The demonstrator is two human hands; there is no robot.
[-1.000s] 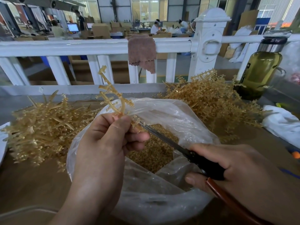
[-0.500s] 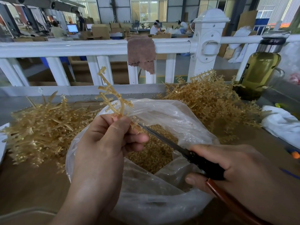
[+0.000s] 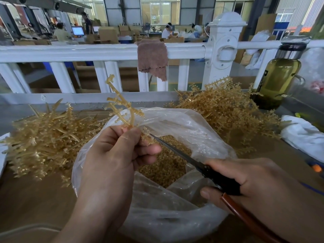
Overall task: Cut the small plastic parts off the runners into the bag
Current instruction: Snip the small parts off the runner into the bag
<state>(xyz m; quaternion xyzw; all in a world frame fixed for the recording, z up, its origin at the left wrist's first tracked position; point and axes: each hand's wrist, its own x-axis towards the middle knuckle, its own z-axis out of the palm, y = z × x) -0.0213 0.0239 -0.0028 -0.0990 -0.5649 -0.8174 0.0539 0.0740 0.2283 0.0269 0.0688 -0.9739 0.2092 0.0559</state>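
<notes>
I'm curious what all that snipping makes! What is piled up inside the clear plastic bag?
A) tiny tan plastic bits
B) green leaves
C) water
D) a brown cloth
A: through the open mouth of the bag you can see a heap of tiny tan bits, lying beneath the scissors.

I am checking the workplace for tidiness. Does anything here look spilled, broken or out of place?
Nothing stands out. The bag sits open under the scissors, and the cut parts lie inside it; I see no spill. Runners lie heaped in a left pile and a right pile. A brown cloth hangs over the white rail.
</notes>
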